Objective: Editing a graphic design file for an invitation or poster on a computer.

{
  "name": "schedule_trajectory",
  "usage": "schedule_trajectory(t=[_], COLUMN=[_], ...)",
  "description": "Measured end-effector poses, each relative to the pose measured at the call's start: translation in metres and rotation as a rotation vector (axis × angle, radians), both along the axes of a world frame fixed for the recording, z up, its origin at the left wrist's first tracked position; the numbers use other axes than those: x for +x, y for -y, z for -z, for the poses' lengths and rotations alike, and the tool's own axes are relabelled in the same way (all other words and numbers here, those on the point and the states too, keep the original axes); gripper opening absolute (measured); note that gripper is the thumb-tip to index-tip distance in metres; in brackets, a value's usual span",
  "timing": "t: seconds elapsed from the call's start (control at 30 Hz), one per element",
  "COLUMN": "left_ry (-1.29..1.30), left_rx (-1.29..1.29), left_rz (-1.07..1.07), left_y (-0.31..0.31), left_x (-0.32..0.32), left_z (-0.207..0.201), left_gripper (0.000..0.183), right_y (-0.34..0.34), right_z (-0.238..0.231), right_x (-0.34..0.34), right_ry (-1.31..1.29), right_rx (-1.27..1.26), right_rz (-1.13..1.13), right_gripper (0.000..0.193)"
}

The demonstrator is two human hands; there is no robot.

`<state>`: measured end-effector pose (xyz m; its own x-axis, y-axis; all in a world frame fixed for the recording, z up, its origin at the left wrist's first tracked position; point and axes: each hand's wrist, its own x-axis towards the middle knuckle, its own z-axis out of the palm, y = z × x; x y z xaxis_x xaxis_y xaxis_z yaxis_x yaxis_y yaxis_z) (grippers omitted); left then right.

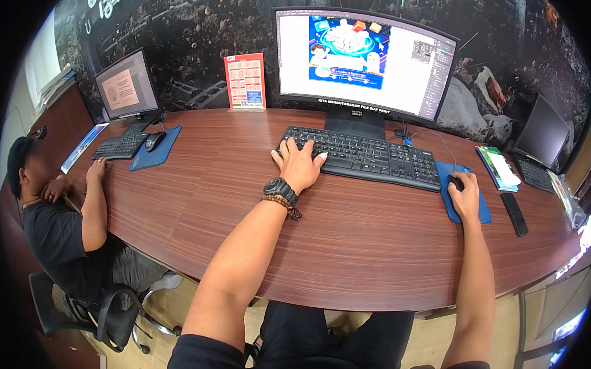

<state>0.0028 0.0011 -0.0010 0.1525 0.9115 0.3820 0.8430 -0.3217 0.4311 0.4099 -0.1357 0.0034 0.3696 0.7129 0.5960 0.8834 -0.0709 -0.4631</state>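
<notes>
My left hand [297, 163] rests on the left end of a black keyboard [372, 157], its fingers spread over the keys. A dark watch [279, 187] and a beaded bracelet sit on that wrist. Over at the right, my right hand [465, 193] is wrapped round a black computer mouse [456, 183] on a blue mouse pad [484, 210]. Behind the keyboard stands a wide monitor [406, 93], lit with a blue illustrated poster layout in an editing window.
A red-and-white calendar [246, 82] stands left of the monitor. At far left a seated person [62, 225] has a hand near another keyboard [120, 147]. A black phone [514, 214], booklets [499, 169] and a dark laptop [542, 135] lie to the right on the wooden desk [350, 247].
</notes>
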Motion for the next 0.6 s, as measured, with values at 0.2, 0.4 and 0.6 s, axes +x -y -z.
schedule_trajectory(t=[0.2,0.4,0.6], left_ry=[-0.001,0.0,0.012], left_rx=[-0.002,0.0,0.004], left_rz=[0.0,0.001,0.002], left_y=[-0.0015,-0.0012,-0.0018], left_x=[-0.0003,-0.0001,-0.0005], left_z=[0.0008,0.0017,0.003], left_gripper=[0.059,0.059,0.06], right_y=[0.0001,0.0009,-0.0003], right_z=[-0.0015,-0.002,-0.0009], right_x=[-0.0012,-0.0014,-0.0003], right_ry=[0.0,-0.001,0.003], right_rx=[-0.006,-0.007,-0.004], right_rz=[0.0,-0.003,-0.006], right_gripper=[0.03,0.03,0.03])
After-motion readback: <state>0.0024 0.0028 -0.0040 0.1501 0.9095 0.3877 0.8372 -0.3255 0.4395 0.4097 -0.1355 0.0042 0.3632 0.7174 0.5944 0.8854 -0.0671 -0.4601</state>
